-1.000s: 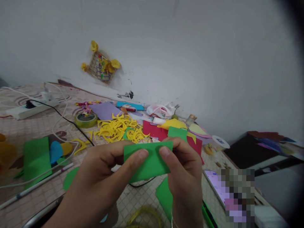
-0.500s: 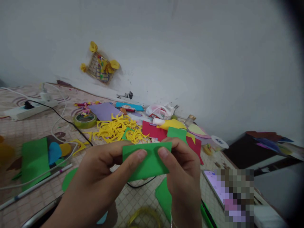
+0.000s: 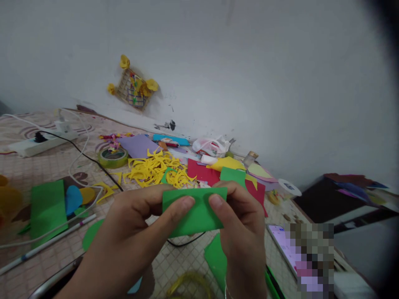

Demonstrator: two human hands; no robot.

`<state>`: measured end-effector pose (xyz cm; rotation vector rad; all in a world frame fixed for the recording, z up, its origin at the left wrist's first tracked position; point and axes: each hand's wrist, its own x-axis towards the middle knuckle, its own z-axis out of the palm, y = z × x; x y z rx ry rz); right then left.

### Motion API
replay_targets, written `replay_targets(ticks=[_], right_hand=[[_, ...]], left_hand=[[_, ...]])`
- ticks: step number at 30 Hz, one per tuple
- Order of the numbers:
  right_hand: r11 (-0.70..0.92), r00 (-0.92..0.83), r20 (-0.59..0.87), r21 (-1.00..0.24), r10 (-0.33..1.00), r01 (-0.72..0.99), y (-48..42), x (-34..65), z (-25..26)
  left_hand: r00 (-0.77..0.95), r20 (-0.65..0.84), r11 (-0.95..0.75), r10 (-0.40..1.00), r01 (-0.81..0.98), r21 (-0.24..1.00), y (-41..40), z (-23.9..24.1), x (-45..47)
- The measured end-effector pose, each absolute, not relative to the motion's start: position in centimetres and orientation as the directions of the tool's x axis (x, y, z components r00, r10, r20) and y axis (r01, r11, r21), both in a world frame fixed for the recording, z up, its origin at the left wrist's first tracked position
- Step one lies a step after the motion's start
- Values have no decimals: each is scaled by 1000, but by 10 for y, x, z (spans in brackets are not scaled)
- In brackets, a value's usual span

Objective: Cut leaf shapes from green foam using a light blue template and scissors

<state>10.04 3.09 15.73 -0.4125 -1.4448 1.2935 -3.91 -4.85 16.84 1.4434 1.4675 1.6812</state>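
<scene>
A small rectangle of green paper (image 3: 196, 216) is held up at the centre, its near face toward me. My left hand (image 3: 134, 232) is closed on its left part, thumb flat on the front and fingers behind. From the other side, my right hand (image 3: 241, 232) pinches the right part the same way, the two thumbs a short gap apart near the top edge. Whether the paper is folded I cannot tell. Below it, partly behind my right wrist, lies another green sheet (image 3: 215, 257). The fingers behind the paper are mostly hidden.
Yellow paper scraps (image 3: 156, 170) are heaped beyond my hands, near a roll of tape (image 3: 112, 158). A power strip (image 3: 42, 143) with cables lies at left, beside green paper (image 3: 48, 207). On the right are a phone (image 3: 283, 249) and red paper (image 3: 202, 171). A yellow ring (image 3: 190, 284) lies closest to me.
Both hands keep the same grip on the green paper. The whole view has shifted very slightly; nothing else visibly differs.
</scene>
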Motion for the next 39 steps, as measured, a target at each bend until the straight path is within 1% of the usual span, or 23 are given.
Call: replay_targets(ticks=[3, 6, 10, 12, 14, 15, 17, 19, 21, 24, 29, 32, 39], right_hand=[[352, -365, 478, -863, 799, -362, 32, 102, 158], [410, -440, 488, -873, 754, -265, 38, 108, 161], [550, -647, 470, -830, 600, -93, 49, 115, 167], [565, -702, 448, -821, 554, -78, 53, 114, 166], [509, -668, 448, -852, 593, -120, 55, 109, 162], [466, -624, 456, -870, 635, -162, 55, 105, 159], [389, -525, 465, -885, 713, -256, 52, 97, 153], [343, -457, 476, -874, 752, -345, 48, 90, 148], [325, -411, 490, -853, 768, -409, 44, 85, 144], [328, -349, 510, -823, 786, -464, 41, 81, 142], [411, -253, 561, -786, 788, -461, 39, 81, 143], [448, -203, 575, -776, 793, -444, 38, 81, 143], [439, -231, 584, -769, 778, -464, 38, 82, 143]], left_hand=[[-329, 402, -312, 855, 293, 904, -48, 171, -41], [-262, 427, -328, 865, 349, 878, -48, 174, -45], [-86, 418, -337, 904, 457, 823, -46, 174, -51], [-55, 408, -337, 911, 469, 816, -44, 172, -52], [-134, 415, -330, 900, 414, 848, -40, 169, -52], [-197, 411, -327, 890, 351, 877, -38, 168, -50], [-282, 365, -330, 887, 165, 930, -33, 165, -47], [-275, 296, -319, 915, -44, 947, -30, 162, -43], [-248, 234, -288, 940, -212, 934, -27, 159, -39], [-276, 197, -290, 941, -352, 890, -23, 155, -39], [-376, 200, -336, 905, -342, 878, -22, 151, -43], [-418, 249, -389, 874, -295, 872, -24, 152, -43], [-428, 288, -396, 857, -190, 898, -30, 156, -44]])
